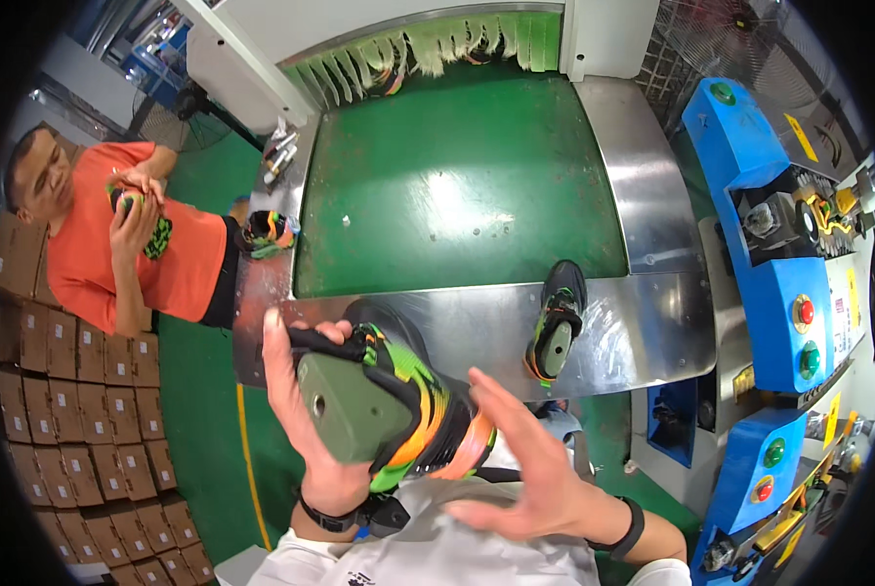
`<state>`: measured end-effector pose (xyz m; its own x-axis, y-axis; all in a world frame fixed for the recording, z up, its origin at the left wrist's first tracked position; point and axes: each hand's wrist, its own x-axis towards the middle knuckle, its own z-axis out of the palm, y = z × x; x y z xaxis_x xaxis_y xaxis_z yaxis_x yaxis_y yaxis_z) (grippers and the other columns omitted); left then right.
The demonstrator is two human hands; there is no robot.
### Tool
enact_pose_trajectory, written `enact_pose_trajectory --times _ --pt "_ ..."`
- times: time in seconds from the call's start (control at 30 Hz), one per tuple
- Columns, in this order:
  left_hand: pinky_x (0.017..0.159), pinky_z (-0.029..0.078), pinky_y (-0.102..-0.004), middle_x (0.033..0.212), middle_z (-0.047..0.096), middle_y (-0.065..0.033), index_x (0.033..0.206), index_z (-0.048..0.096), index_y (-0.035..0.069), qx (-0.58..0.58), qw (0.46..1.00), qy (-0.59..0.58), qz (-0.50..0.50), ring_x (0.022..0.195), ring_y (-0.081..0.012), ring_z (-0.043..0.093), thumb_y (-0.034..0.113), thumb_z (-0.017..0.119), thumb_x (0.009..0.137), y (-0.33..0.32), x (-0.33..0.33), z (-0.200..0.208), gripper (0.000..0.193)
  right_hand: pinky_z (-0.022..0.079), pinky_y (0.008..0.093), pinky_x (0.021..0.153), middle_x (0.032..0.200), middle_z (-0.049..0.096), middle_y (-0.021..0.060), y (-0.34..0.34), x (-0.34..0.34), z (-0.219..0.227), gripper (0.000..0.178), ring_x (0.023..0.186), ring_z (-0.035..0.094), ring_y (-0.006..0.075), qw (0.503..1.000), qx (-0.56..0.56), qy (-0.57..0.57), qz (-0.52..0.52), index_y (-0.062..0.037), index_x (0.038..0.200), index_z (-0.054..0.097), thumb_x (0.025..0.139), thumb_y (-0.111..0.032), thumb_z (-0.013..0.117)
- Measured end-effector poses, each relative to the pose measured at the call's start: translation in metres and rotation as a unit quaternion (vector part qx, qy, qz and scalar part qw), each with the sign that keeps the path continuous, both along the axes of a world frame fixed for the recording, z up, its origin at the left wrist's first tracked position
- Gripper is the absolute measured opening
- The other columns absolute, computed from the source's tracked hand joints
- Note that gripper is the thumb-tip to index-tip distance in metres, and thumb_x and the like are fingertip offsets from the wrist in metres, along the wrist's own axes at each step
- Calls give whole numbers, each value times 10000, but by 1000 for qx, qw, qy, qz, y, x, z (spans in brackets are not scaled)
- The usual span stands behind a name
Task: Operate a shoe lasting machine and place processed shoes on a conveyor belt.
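Bare steel edging (457, 332) frames a wide green work surface (516, 146), with green floor showing around it. Nearest me, in front of the white shirt, is the multicoloured shoe (423, 410), black, orange and green, held up tilted above the near edge of the steel. I see the left hand (299, 430) grasping it, wrapped about the olive-green block (352, 410) that fills its opening, with fingertips showing beyond the heel side. I have the right hand (535, 474) spread and unclenched, holding nothing, its fingertips just beside the shoe's other flank; whether they touch it, I cannot tell. Dark bands circle both wrists. A little farther off, to the right on the steel, I see a second shoe (560, 317) with a similar green block in it, its toe pointing away from me. Beyond, at the left edge, a third shoe (270, 232) sits near a co-worker (174, 254) in an orange top, who holds another shoe in both hands. Stacked cartons (86, 391) fill the left side, and blue control boxes (784, 322) stand at right. Farthest out, I make out a pale fringed curtain (330, 78) across a machine opening.
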<state>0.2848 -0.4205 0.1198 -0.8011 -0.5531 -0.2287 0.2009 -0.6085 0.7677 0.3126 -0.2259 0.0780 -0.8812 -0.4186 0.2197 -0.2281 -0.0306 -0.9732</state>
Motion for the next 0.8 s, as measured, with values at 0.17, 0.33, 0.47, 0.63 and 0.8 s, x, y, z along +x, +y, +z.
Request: enact_pose_trajectory --times 0.17,0.33,0.47,0.63,0.8 --pt "705 500 -298 823 603 -55 885 580 89 -36 996 -76 -3 774 -145 590 448 528 963 24 -12 13 371 485 419 943 1291 501 288 4 -10 -7 824 1137 569 405 988 73 125 -51 73 1307 423 663 -209 853" --pt "691 489 -281 859 612 -22 955 587 89 -59 987 -140 -48 746 -117 583 400 588 944 29 -8 11 311 510 392 904 1214 566 257 10 -7 -12 821 1076 610 363 987 92 113 -66 74 1281 441 635 -214 858" --pt "718 467 -274 896 612 16 993 608 99 -27 984 -161 -65 792 -93 574 371 653 911 29 -7 9 287 551 347 809 1048 655 200 11 -3 -13 755 901 682 296 986 119 76 -91 65 1195 518 582 -225 847" --pt "682 452 -260 838 576 30 884 573 121 -31 987 -148 -63 752 -77 549 344 658 912 36 -11 7 240 559 336 792 1022 661 200 12 1 -12 745 858 691 279 976 126 113 -139 65 1171 531 567 -234 847" --pt "687 505 -338 747 578 -37 832 544 115 -10 983 -182 -21 733 -157 578 238 619 894 -9 -10 -48 158 505 380 924 1272 542 232 4 -1 -40 708 1113 590 359 986 166 3 22 33 1290 461 743 -295 770"
